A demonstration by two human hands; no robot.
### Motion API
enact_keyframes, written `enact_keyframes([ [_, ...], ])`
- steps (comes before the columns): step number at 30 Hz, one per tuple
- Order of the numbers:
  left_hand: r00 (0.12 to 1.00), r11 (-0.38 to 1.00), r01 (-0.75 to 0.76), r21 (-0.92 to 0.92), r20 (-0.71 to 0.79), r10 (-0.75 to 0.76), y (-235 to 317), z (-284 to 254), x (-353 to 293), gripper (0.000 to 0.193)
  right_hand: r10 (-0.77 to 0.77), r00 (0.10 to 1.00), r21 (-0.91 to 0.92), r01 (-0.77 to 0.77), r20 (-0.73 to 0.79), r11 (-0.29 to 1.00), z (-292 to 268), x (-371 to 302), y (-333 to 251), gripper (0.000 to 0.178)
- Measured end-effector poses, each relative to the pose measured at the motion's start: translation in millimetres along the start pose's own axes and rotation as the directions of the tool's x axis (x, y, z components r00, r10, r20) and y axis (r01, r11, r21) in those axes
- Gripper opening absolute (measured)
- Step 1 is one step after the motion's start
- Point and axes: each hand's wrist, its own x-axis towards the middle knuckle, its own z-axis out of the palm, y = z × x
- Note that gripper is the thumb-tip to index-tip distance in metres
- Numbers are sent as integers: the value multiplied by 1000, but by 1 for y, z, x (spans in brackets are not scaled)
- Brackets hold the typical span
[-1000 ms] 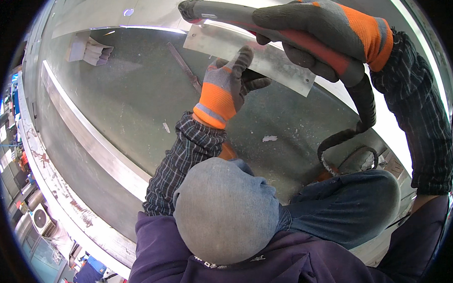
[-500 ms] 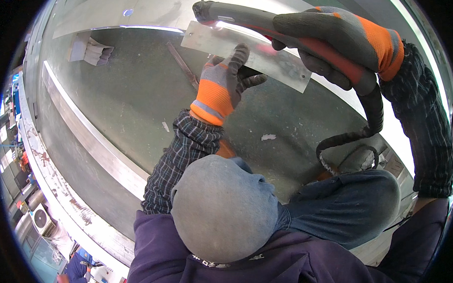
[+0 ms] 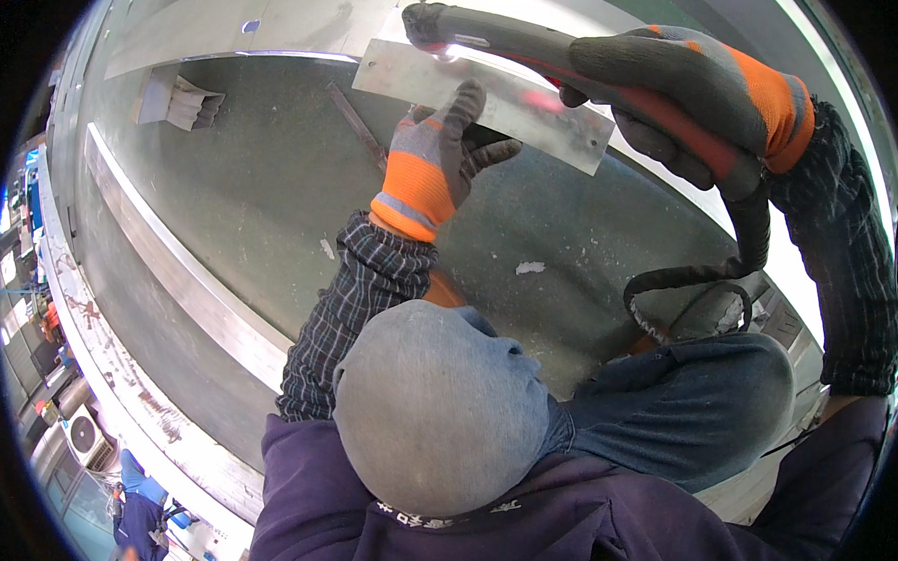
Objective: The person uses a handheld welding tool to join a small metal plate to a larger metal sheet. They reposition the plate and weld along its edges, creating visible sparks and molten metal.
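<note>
orange-and-grey-gloved left hand (image 3: 433, 148) pinches a rectangular silver metal plate (image 3: 527, 110); likewise-gloved right hand (image 3: 695, 99) grips a long grey-and-red tool (image 3: 520, 41).

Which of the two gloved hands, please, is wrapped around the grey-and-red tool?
The right hand, at the upper right: it grips the grey-and-red tool, while the left hand holds the flat metal plate at its lower edge.

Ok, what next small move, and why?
Probably ease the grey and red handheld tool slightly rightward along the flat rectangular silver metal plate: the white glow sits near its left end, and the grey and orange gloved left hand holds its near edge.
</note>
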Motion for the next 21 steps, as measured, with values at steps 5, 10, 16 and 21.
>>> enact_keyframes([
  [5, 997, 938, 81, -336, 11, -82, -1, 9, 7, 40, -34, 999, 58, 34, -1, 998, 0, -14, -4, 69],
  [10, 988, 842, 123, -525, -19, -156, 7, 5, 4, 49, -106, 985, 88, 119, -138, 989, 15, -16, -1, 52],
  [16, 889, 426, 272, -863, 56, -454, 34, 5, 9, 52, -237, 965, -85, 228, -113, 970, 12, -28, 6, 66],
  [21, 905, 504, 269, -821, 35, -425, 26, 7, 9, 52, -48, 994, 204, 66, -96, 977, 14, -33, 2, 64],
])
